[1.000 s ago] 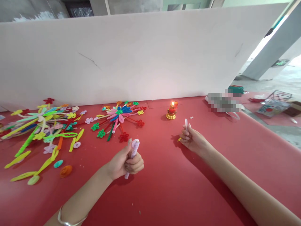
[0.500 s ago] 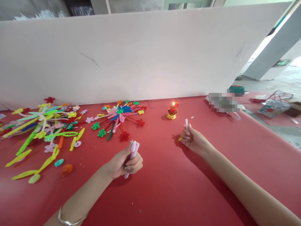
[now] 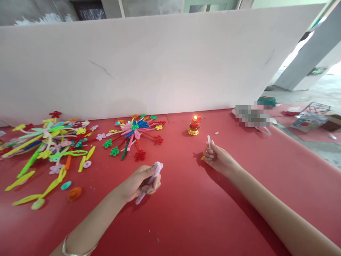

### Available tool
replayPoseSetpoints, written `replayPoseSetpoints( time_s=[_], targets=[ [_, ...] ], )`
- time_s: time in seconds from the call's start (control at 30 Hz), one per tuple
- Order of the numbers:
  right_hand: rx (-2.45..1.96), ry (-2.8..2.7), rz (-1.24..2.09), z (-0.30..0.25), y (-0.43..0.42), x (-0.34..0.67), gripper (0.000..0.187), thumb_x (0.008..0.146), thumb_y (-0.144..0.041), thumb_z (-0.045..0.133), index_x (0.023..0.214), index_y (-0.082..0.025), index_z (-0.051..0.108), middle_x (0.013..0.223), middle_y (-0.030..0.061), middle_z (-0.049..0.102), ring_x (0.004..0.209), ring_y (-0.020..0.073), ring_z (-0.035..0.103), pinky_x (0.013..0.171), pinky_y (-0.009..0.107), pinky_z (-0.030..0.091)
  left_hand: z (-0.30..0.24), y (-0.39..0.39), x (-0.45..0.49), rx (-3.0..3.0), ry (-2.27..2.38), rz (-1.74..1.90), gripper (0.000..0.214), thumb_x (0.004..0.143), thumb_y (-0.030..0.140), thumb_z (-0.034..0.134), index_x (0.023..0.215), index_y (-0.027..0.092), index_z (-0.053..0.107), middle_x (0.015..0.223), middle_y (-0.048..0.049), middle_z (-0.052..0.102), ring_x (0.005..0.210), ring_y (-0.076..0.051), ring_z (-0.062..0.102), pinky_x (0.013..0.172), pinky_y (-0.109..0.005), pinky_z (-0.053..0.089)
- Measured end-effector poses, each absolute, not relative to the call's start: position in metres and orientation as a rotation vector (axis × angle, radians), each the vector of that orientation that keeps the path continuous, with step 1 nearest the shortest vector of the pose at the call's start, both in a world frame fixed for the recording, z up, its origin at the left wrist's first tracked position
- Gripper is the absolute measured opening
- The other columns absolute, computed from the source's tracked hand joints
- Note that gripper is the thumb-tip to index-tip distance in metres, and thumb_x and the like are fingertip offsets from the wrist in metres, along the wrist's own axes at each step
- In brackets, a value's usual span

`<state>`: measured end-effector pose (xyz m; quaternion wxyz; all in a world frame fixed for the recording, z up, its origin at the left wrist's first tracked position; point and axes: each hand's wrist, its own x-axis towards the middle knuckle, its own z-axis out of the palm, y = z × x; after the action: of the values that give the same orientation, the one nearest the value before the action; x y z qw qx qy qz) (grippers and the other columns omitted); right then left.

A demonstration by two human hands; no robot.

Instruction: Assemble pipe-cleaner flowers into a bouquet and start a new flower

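My left hand (image 3: 145, 183) is closed around a bent lilac pipe cleaner (image 3: 156, 173), whose doubled top shows above the thumb and whose lower end sticks out below the palm. In my right hand (image 3: 217, 158) a short translucent white stick, like a glue stick (image 3: 209, 140), points upward between thumb and fingers. A bit of yellow shows at those fingers; what it is I cannot tell. Just beyond that hand a lit red candle (image 3: 195, 123) stands in a gold holder (image 3: 193, 132).
Pipe-cleaner flowers lie on the red tabletop (image 3: 181, 213): a blue and pink one (image 3: 135, 127) and a larger yellow-green bunch (image 3: 50, 133). Loose yellow strips (image 3: 53, 183) and an orange coil (image 3: 75, 194) are at left. A white board (image 3: 160, 64) stands behind. A blurred-out bag-like item (image 3: 252, 117) lies right.
In my left hand the lilac pipe cleaner has tilted, its top moving right and its lower end left. The stick in my right hand leans slightly more to the left.
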<state>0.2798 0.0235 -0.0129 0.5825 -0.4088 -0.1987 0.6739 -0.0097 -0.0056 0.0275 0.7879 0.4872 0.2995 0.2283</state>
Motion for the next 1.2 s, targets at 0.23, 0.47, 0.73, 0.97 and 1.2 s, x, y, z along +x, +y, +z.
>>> replayPoseSetpoints(
  time_s=[0.23, 0.47, 0.73, 0.97, 1.2],
  targets=[
    [-0.934, -0.463, 1.577, -0.012, 0.023, 0.279, 0.025, 0.069, -0.037, 0.073, 0.076, -0.02, 0.057, 0.054, -0.0071, 0.033, 0.045, 0.005, 0.029, 0.04, 0.018, 0.034, 0.025, -0.007, -0.009, 1.112, 0.808, 0.422, 0.059, 0.077, 0.064, 0.047, 0.05, 0.012, 0.053, 0.038, 0.0011, 0.045, 0.029, -0.005, 0.033, 0.031, -0.02, 0.018],
    [-0.955, -0.493, 1.585, -0.016, 0.024, 0.281, 0.025, 0.07, -0.039, 0.072, 0.077, -0.021, 0.056, 0.054, -0.0067, 0.034, 0.045, 0.0062, 0.032, 0.04, 0.02, 0.035, 0.026, -0.005, -0.009, 1.291, 0.794, 0.471, 0.06, 0.076, 0.065, 0.049, 0.043, 0.014, 0.049, 0.042, 0.0034, 0.035, 0.039, -0.005, 0.026, 0.04, -0.023, 0.013],
    [-0.944, -0.502, 1.608, -0.018, 0.026, 0.282, 0.025, 0.07, -0.038, 0.072, 0.077, -0.02, 0.056, 0.054, -0.0073, 0.033, 0.045, 0.0054, 0.031, 0.041, 0.02, 0.034, 0.02, -0.004, -0.008, 1.561, 0.853, 0.516, 0.062, 0.079, 0.064, 0.045, 0.042, 0.016, 0.035, 0.047, 0.0043, 0.027, 0.045, -0.006, 0.019, 0.049, -0.027, 0.014],
    [-0.959, -0.515, 1.594, -0.016, 0.025, 0.282, 0.025, 0.07, -0.039, 0.072, 0.076, -0.021, 0.056, 0.054, -0.0073, 0.033, 0.045, 0.0055, 0.031, 0.04, 0.02, 0.034, 0.013, -0.002, -0.006, 1.635, 0.972, 0.498, 0.063, 0.075, 0.068, 0.046, 0.043, 0.018, 0.024, 0.044, 0.0051, 0.021, 0.046, -0.007, 0.018, 0.049, -0.026, 0.013],
    [-0.956, -0.509, 1.596, -0.014, 0.024, 0.28, 0.024, 0.07, -0.038, 0.072, 0.075, -0.021, 0.056, 0.054, -0.0071, 0.033, 0.045, 0.0059, 0.031, 0.04, 0.021, 0.033, 0.007, 0.001, -0.008, 1.677, 0.961, 0.462, 0.06, 0.079, 0.061, 0.047, 0.044, 0.017, 0.027, 0.045, 0.0051, 0.021, 0.046, -0.007, 0.019, 0.048, -0.026, 0.013]
  ],
)
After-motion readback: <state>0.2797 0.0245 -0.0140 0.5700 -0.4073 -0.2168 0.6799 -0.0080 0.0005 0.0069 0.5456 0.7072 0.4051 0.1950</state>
